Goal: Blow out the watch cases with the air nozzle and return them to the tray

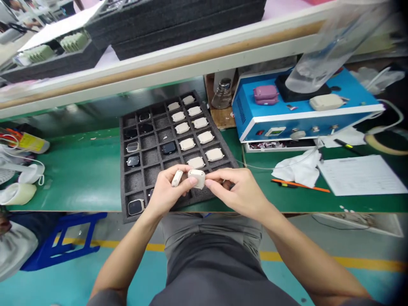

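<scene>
My left hand point(164, 191) is closed on a cream watch case point(198, 175), its thumb pressing on the near face. A second cream piece point(177, 178), seen edge-on, is tucked between the fingers of that same hand. From the other side, my right hand point(240, 192) pinches the watch case at its edge with thumb and fingertips. Both hands hover over the near part of a black foam tray point(150, 158). Rows of cream watch cases point(187, 144) fill its right columns. Dark-faced watch pieces point(168, 148) lie in some left and middle compartments.
A blue control box point(270, 121) stands at the back right with a purple case point(265, 94) on top. Nearby are a glass bottle point(222, 94), crumpled tissue point(299, 168), an orange stick point(306, 185) and a paper sheet point(366, 174). A shelf edge point(178, 63) crosses above.
</scene>
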Action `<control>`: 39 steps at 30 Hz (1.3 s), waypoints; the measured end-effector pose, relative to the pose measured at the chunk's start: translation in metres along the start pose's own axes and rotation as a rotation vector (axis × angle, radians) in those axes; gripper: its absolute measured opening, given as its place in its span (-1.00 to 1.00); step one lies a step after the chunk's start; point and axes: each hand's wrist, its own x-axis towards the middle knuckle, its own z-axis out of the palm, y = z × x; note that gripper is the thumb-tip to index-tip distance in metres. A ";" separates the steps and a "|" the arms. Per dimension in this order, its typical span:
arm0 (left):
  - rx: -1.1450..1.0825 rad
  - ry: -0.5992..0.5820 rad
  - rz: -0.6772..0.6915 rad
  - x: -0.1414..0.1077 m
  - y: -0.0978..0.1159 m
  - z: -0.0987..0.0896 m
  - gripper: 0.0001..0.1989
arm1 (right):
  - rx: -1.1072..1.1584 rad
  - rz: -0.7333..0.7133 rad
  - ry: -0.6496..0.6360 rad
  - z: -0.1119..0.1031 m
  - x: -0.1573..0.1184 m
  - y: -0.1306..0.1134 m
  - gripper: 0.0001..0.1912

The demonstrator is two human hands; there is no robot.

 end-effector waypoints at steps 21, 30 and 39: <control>0.680 0.117 0.287 0.002 -0.013 0.022 -0.88 | 0.033 0.318 0.312 -0.026 -0.016 0.021 -0.86; -0.067 0.228 0.172 -0.008 -0.010 0.017 -0.60 | 0.087 0.187 0.226 -0.005 -0.020 0.000 -0.87; -0.249 0.167 0.175 -0.018 -0.019 0.027 -0.69 | -0.030 0.008 0.130 0.021 -0.007 -0.024 -0.86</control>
